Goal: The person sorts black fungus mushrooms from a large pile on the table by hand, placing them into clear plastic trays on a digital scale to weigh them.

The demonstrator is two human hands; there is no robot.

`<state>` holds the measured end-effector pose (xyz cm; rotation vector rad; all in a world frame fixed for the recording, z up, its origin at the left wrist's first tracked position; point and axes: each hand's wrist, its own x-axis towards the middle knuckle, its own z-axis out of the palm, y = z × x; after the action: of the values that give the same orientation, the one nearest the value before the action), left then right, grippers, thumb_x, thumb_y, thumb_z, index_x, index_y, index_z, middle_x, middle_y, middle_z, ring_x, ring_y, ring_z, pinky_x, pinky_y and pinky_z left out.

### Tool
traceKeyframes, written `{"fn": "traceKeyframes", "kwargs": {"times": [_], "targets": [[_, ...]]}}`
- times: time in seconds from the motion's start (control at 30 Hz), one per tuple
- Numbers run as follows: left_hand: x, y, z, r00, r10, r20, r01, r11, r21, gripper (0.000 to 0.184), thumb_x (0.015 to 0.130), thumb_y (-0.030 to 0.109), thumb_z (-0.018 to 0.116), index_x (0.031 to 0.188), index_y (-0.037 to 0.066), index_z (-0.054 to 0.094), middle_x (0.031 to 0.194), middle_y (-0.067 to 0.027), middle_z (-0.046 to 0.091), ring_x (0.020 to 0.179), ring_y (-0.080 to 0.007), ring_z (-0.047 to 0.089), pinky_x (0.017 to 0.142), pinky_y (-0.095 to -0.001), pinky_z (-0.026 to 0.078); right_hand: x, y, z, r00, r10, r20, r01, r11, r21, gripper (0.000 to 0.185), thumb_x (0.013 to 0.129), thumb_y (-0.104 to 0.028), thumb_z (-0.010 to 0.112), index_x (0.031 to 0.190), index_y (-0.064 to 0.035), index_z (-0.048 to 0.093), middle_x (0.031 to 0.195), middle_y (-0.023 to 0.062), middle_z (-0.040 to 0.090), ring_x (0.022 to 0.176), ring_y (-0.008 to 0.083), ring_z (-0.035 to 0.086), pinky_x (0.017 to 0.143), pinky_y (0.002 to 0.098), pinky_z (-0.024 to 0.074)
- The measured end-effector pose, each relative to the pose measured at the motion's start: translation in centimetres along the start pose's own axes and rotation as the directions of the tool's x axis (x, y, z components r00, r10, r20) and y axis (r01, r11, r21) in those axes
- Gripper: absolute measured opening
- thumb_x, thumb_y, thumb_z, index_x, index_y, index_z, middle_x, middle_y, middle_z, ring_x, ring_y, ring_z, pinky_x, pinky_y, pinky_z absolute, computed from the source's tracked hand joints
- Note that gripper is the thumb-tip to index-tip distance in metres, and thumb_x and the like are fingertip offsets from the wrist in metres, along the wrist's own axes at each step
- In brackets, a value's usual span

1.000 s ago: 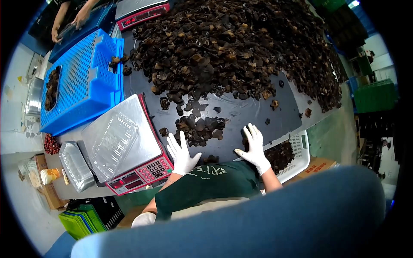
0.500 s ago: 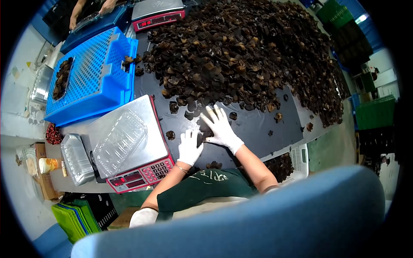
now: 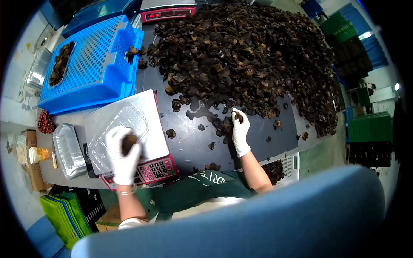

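Observation:
White gloves cover both hands. My left hand [image 3: 123,157] is closed round dark dried fungus [image 3: 129,144], held over a clear plastic tray [image 3: 114,133] lying on the steel plate of a scale [image 3: 151,129]. Over the black mat [image 3: 185,148], my right hand [image 3: 241,132] pinches a small piece of fungus [image 3: 238,117] at its fingertips. Loose pieces lie just left of that hand, and the big fungus pile [image 3: 232,56] rises beyond it.
An upturned blue crate [image 3: 88,64] with fungus on top stands at the left. Stacked clear trays [image 3: 69,150] and a paper cup [image 3: 39,155] sit left of the scale. Another scale [image 3: 167,13] is at the back. A white basket [image 3: 291,167] is below the near edge.
My left hand has moved left from the mat to above the tray, now holding fungus. My right hand has shifted right and its spread fingers have closed on a piece.

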<state>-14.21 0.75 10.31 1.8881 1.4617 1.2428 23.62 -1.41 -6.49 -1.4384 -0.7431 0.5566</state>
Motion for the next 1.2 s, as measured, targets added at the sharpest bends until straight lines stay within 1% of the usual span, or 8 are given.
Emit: {"fn": "traceKeyframes", "kwargs": {"times": [0.13,0.47,0.53,0.6,0.7,0.93,1.03,1.2], "targets": [[1.6,-6.2,-3.8,0.995,-0.090,0.033,0.072,0.930,0.361,0.038,0.072,0.000,0.069,0.109,0.008,0.063,0.109,-0.0110,0.056,0.101,-0.0294,0.059,0.091,-0.0369,0.049,0.8,-3.9,3.2,0.873,0.365,0.323,-0.482,0.748,0.456,0.024,0.092,-0.016,0.071,0.112,-0.0023,0.067,0.089,-0.0016,0.064,0.077,0.0060,0.056,0.071,0.0215,0.0477],[0.8,-4.9,-0.1,0.983,-0.091,0.158,0.076,0.992,0.100,0.041,0.074,0.007,0.076,0.113,0.007,0.064,0.112,-0.0112,0.058,0.104,-0.0278,0.061,0.091,-0.0347,0.050,-5.1,-17.9,17.8,0.562,0.242,0.791,-0.513,0.852,0.104,0.017,0.091,-0.012,0.065,0.106,-0.0026,0.066,0.087,0.0042,0.065,0.072,0.0104,0.065,0.057,0.0254,0.0532],[0.6,-4.5,-0.8,0.989,-0.092,0.118,0.071,0.983,0.170,0.042,0.073,0.007,0.076,0.113,0.007,0.064,0.114,-0.0116,0.057,0.106,-0.0288,0.060,0.092,-0.0355,0.050,-6.4,-17.5,19.7,0.436,0.163,0.885,-0.397,0.918,0.027,0.021,0.086,-0.007,0.066,0.106,-0.0029,0.066,0.092,0.0084,0.066,0.080,0.0158,0.066,0.065,0.0306,0.0547],[-0.4,-5.7,-1.5,0.987,-0.106,0.119,0.070,0.959,0.274,0.050,0.071,0.011,0.078,0.119,0.010,0.062,0.124,-0.0151,0.054,0.117,-0.0351,0.053,0.101,-0.0425,0.043,-7.7,-13.1,22.2,0.374,-0.335,0.865,0.212,0.939,0.272,0.034,0.077,-0.010,0.070,0.110,-0.0050,0.065,0.105,0.0121,0.064,0.096,0.0252,0.063,0.081,0.0386,0.0519],[-1.4,-5.3,-2.6,0.954,-0.144,0.265,-0.007,0.867,0.498,0.070,0.067,0.021,0.081,0.132,0.015,0.054,0.139,-0.0184,0.045,0.129,-0.0408,0.041,0.106,-0.0480,0.038,-9.2,-13.3,22.1,0.190,-0.277,0.942,0.751,0.659,0.042,0.058,0.073,-0.021,0.075,0.126,-0.0108,0.056,0.126,0.0151,0.053,0.120,0.0372,0.046,0.099,0.0488,0.0370],[-2.1,-6.9,-3.6,0.989,-0.074,0.126,0.016,0.913,0.409,0.079,0.066,0.021,0.082,0.137,0.009,0.050,0.145,-0.0189,0.041,0.132,-0.0392,0.041,0.111,-0.0487,0.034,-5.7,-14.0,15.6,0.312,-0.413,0.856,0.630,0.764,0.139,0.065,0.071,-0.024,0.073,0.131,-0.0084,0.055,0.133,0.0165,0.052,0.127,0.0366,0.046,0.107,0.0490,0.0356],[-1.9,-7.6,-4.4,0.997,-0.056,0.058,0.033,0.938,0.345,0.081,0.067,0.021,0.081,0.139,0.006,0.048,0.145,-0.0187,0.042,0.134,-0.0375,0.040,0.113,-0.0467,0.032,-2.7,-10.4,10.6,0.557,-0.300,0.774,0.611,0.779,-0.138,0.035,0.080,-0.012,0.065,0.115,-0.0086,0.064,0.109,0.0121,0.065,0.105,0.0313,0.061,0.092,0.0422,0.0488],[-1.3,-5.8,-4.2,0.997,0.042,-0.069,0.002,0.839,0.544,0.072,0.074,0.019,0.078,0.139,0.006,0.050,0.144,-0.0205,0.042,0.133,-0.0384,0.041,0.112,-0.0472,0.032,-2.7,-4.9,3.0,0.667,-0.120,0.736,0.641,0.596,-0.484,0.019,0.082,-0.011,0.064,0.101,-0.0081,0.066,0.092,0.0103,0.061,0.089,0.0309,0.061,0.078,0.0429,0.0498]]}}
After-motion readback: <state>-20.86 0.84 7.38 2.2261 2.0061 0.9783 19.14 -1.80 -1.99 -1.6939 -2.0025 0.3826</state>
